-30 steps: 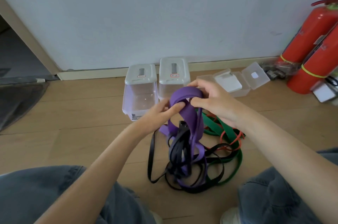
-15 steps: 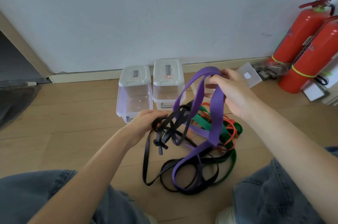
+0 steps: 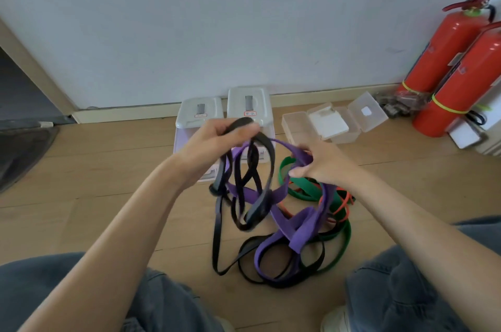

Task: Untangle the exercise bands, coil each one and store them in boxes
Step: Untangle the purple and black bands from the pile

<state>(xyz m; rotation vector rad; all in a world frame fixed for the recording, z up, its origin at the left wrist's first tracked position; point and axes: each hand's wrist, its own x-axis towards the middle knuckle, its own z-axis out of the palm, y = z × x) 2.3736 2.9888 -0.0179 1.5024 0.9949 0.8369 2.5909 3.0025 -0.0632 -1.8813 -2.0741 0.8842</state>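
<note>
— Where are our bands?

— They sit in one big knot on the wooden floor (image 3: 95,169), between our two knees. We see a black band (image 3: 260,169), a purple band (image 3: 295,226), a green band (image 3: 306,185) and a thin orange band (image 3: 344,203), all looped through each other.

— What is our left hand doing?

— Our left hand (image 3: 214,142) is lifted up over the knot. Its fingers are curled round the top loop of the black band, and the thumb pinches it from the front. More black loops hang down from that hand, and the purple band runs through them.

— And our right hand?

— Our right hand (image 3: 322,163) is lower, just beside the green band. Its fingers are bent round the purple band near the top of that loop. The thumb pokes out to the left. We cannot tell how tight the grip is.

— Are the hands touching?

— No, they are apart, with the purple band stretching between them.

— Where are the boxes?

— Two white lidded boxes (image 3: 249,106) stand side by side against the wall, right behind our left hand. A clear plastic box (image 3: 301,125) lies open to the right of them, lid (image 3: 366,112) flipped back. Farther right, two red fire extinguishers (image 3: 447,52) lean by the wall.
</note>
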